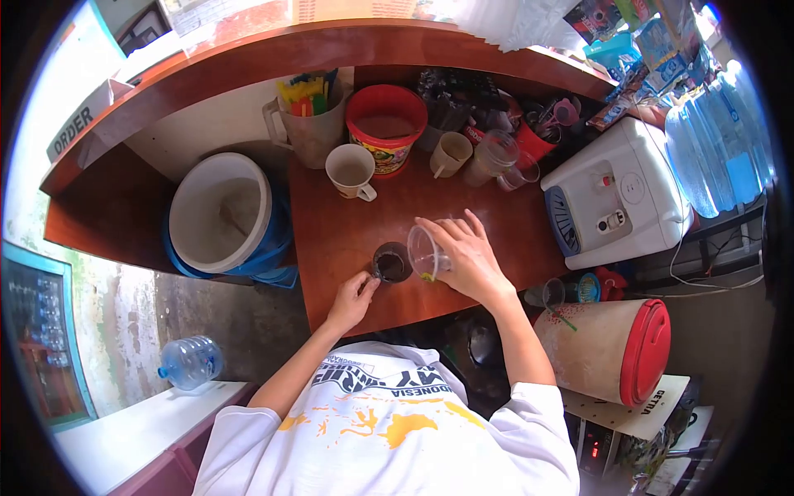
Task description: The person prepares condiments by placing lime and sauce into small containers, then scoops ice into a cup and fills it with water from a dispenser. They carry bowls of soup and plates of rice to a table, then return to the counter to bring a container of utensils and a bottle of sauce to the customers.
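I see right hand (pixel 473 258) grasping clear cup (pixel 423 248), tilted, mid-frame, just right of dark cup (pixel 392 261). Left hand (pixel 353 301), fingers bent, touches dark cup's lower-left edge; firm grip or not, I cannot tell. Dark cup sits on desk (pixel 335 240), near centre of frame. Farther out I see white mug (pixel 349 183) and red bucket (pixel 387 97) at upper centre, pitcher (pixel 313 131) left of them, white tub (pixel 203 192) at left, water dispenser (pixel 608 194) at right.
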Available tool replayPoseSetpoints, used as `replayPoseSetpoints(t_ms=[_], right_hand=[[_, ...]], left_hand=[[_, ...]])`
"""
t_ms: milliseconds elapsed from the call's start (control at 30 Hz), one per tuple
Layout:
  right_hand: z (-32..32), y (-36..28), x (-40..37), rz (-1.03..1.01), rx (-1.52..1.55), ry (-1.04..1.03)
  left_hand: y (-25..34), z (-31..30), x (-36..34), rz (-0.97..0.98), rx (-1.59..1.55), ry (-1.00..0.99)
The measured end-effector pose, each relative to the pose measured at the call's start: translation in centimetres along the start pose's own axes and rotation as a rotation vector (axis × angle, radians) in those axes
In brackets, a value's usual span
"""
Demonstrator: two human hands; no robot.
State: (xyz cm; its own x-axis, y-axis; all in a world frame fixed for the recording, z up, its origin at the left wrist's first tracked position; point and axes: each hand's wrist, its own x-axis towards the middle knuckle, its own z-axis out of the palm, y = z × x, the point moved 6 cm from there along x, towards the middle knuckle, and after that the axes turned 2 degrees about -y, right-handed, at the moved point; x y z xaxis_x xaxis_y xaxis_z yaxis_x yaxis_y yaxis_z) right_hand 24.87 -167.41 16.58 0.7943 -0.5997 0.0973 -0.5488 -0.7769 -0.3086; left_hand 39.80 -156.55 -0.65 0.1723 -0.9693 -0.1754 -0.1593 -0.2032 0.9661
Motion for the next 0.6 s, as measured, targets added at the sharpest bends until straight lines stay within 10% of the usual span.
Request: replayPoseSetpoints(t_ms=[500,600], right_hand=[[1.9,-5.0,4.5,-0.194,-0.298,0.007],[0.5,-2.9,4.3,-0.01,0.023,-0.055]], left_hand=[[-0.3,-2.0,0.9,0.002,-0.018,0.135],[-1.4,-1.9,1.1,0.015,-0.006,0.151]])
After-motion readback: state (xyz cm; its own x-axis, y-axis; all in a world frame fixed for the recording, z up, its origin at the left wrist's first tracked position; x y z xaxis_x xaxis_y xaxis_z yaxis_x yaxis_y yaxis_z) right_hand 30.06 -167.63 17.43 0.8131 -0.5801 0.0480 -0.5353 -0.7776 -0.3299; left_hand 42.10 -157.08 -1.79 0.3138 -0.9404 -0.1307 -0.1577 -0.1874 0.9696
